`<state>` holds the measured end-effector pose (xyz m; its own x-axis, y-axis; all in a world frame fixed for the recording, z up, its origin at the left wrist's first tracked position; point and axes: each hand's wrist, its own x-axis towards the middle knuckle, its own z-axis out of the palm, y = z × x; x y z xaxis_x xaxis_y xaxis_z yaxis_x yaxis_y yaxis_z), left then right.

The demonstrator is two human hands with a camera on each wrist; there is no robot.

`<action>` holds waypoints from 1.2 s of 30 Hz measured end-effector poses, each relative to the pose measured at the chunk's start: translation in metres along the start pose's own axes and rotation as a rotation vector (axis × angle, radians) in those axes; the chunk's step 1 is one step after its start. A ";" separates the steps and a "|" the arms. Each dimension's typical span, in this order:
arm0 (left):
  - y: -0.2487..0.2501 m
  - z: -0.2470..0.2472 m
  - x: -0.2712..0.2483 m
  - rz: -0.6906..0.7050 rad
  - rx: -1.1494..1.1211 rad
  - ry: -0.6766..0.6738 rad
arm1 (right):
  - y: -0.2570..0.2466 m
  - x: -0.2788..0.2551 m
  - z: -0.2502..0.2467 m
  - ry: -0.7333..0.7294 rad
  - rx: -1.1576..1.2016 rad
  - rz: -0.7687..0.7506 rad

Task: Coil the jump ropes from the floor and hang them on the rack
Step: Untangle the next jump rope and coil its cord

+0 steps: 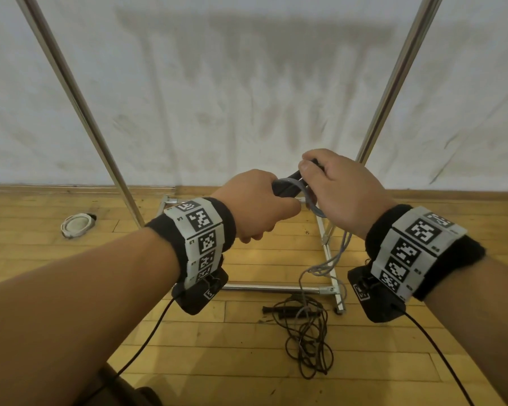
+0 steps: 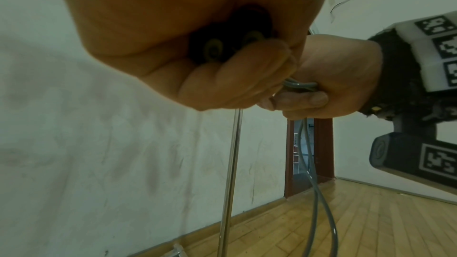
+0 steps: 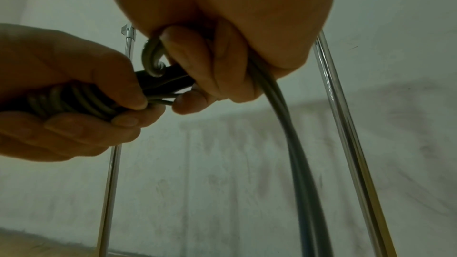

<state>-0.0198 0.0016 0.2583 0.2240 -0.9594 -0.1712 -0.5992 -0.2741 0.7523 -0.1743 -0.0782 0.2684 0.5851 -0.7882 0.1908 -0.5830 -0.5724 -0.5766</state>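
Left hand (image 1: 254, 204) fingers curled round two black rope handles (image 3: 163, 80) wrapped in thin grey rope (image 3: 300, 155), right hand (image 1: 339, 187) fingers pinching that grey rope, tangled black jump rope (image 1: 305, 338) on wooden floor (image 1: 217, 361), shiny metal rack (image 1: 393, 83) behind

Both forearms out front, left hand (image 1: 255, 205) fisted tight, right hand (image 1: 339, 186) curled over, fingertips pinching, knuckles nearly touching.

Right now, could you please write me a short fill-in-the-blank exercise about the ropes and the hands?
1. The left hand grips the black handles, with grey rope wound ____ them.
2. The right hand holds the grey rope, whose slack hangs ____.
3. The black rope lies in a loose tangle on the ____.
4. Both hands are between the rack's two ____ poles.

Missing words: around; down; floor; metal
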 end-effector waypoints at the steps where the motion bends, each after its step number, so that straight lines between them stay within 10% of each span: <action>1: 0.000 -0.001 0.001 0.002 -0.009 0.013 | 0.000 -0.001 0.000 0.001 0.012 0.019; 7: -0.008 -0.019 0.013 -0.153 -0.305 0.102 | -0.008 -0.012 -0.003 -0.150 0.019 0.071; 17: -0.002 -0.032 0.000 -0.238 -0.909 -0.237 | -0.007 -0.017 -0.014 -0.324 0.115 -0.003; 26: -0.002 -0.026 0.005 -0.290 -0.840 0.023 | -0.033 -0.037 -0.012 -0.216 -0.334 -0.324; 36: 0.005 -0.025 -0.002 -0.216 -0.848 -0.010 | -0.021 -0.029 -0.023 -0.130 -0.395 -0.317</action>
<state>-0.0042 0.0043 0.2778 0.2577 -0.8937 -0.3672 0.2300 -0.3124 0.9217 -0.1927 -0.0486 0.2932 0.8179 -0.5420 0.1932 -0.5193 -0.8399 -0.1581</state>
